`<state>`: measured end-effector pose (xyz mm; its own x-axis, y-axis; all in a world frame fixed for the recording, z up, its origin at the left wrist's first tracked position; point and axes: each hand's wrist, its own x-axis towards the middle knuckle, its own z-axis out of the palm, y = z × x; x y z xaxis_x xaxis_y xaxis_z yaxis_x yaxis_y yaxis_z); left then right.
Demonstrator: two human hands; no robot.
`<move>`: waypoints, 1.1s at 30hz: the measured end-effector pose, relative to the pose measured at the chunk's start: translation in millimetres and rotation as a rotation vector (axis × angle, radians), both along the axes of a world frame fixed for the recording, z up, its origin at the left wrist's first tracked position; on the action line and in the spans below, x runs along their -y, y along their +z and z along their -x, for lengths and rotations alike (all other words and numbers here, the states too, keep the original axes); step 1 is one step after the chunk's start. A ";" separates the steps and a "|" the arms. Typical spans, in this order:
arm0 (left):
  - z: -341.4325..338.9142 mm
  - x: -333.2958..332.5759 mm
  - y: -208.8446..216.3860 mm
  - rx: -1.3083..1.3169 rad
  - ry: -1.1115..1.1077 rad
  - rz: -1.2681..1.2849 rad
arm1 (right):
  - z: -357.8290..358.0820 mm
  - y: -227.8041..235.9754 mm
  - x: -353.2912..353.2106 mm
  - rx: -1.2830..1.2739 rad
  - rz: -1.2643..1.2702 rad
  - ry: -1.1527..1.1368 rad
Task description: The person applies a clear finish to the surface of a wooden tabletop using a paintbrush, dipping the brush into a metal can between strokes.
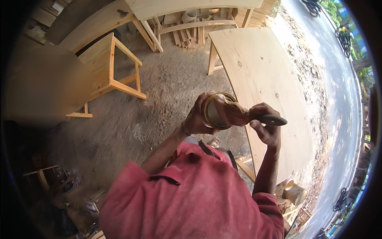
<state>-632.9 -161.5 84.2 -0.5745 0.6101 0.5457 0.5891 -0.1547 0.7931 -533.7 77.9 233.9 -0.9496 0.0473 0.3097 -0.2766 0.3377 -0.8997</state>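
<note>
In front of my chest, my left hand (195, 118) is wrapped round the side of an open round can (215, 116) with a yellowish rim. The can is tipped so that its pale inside shows. My right hand (267, 128) grips a paintbrush (235, 113) by its dark handle. The brush's wide brown head lies across the can's mouth, and its tip looks coated in something pale and wet. How deep the contents reach, I cannot tell. Just beyond and to the right of both hands is a long bare-wood table (264, 75) with dark knots.
A varnished-looking wooden table frame (112, 75) lies to the left. Farther off are another pale table (191, 8) and wood strips (187, 36) on the dirt floor (159, 75). Containers (296, 194) stand at the lower right, and a road (338, 79) runs along the right.
</note>
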 end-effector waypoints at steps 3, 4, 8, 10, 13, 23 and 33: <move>45.3 -10.5 -11.2 0.005 -0.107 -0.073 | 36.0 17.3 2.8 0.051 -0.011 -0.004; 54.9 -12.3 -14.6 0.005 -0.126 -0.088 | 45.0 22.3 2.2 0.082 -0.046 0.007; 92.6 -31.2 -9.6 -0.055 -0.147 -0.102 | 70.8 33.1 0.0 0.198 -0.073 -0.114; 107.8 -45.5 -14.3 -0.078 -0.166 -0.089 | 85.2 29.3 -7.0 0.215 -0.137 -0.152; 128.0 -68.9 -25.3 -0.102 -0.223 -0.057 | 105.7 18.3 -17.7 0.260 -0.219 -0.253; 178.7 -167.3 -10.4 -0.242 -0.276 0.082 | 151.3 -23.0 -56.3 0.272 -0.522 -0.658; 232.5 -259.8 -3.0 -0.114 -0.421 0.004 | 172.7 -31.5 -119.9 0.302 -0.567 -0.715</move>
